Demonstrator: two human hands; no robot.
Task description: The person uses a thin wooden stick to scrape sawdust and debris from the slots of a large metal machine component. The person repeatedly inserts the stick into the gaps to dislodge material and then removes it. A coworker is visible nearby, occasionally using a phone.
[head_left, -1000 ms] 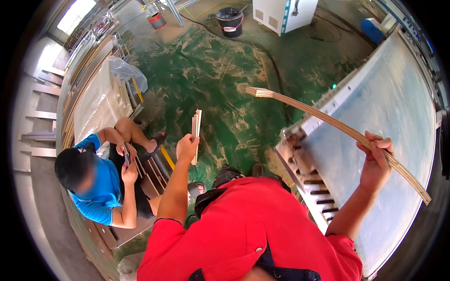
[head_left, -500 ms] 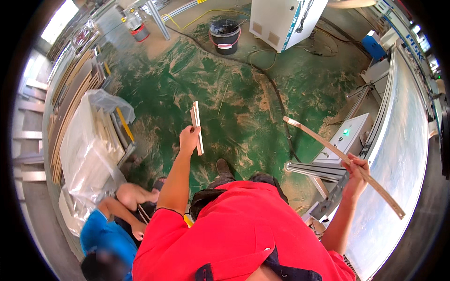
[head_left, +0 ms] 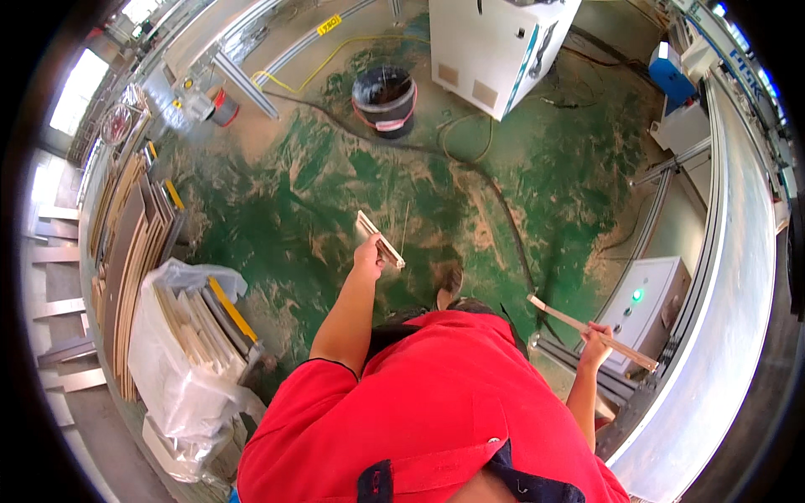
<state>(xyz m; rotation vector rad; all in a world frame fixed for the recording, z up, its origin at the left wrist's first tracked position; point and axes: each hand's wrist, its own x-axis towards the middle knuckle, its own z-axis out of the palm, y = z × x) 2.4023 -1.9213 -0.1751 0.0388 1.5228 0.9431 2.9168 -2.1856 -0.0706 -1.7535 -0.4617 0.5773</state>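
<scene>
Holds wood in both hands, two pieces counted. Grips one short wooden bundle [head_left: 387, 247] in the left hand [head_left: 369, 256], fingers closed round its middle, out over the green floor [head_left: 277, 218]; cannot tell how many strips make it up. Grips one long wooden strip [head_left: 563, 316] in the right hand [head_left: 596, 345] — fingers curled shut about it, right of centre, against the view of one control box [head_left: 656, 281] with a lit green lamp. Cannot tell any contact between strip and box.

Counts also one black bucket [head_left: 369, 109], one white cabinet [head_left: 474, 50], one pale tabletop [head_left: 729, 352] at the right and, at the left, one stack of boards [head_left: 138, 260] behind one plastic-wrapped stack [head_left: 180, 394].

Compared with half a second ago, tilts the short bundle clearly, upper end to the left, instead of nearly upright. Carries the long strip lower in view, looking shorter and now ending short of the tabletop instead of crossing it. Shows the bucket lower and the wrapped stack more fully — with the blue-shirted co-worker reduced to a scrap of blue [head_left: 234, 496] at the lower edge.
</scene>
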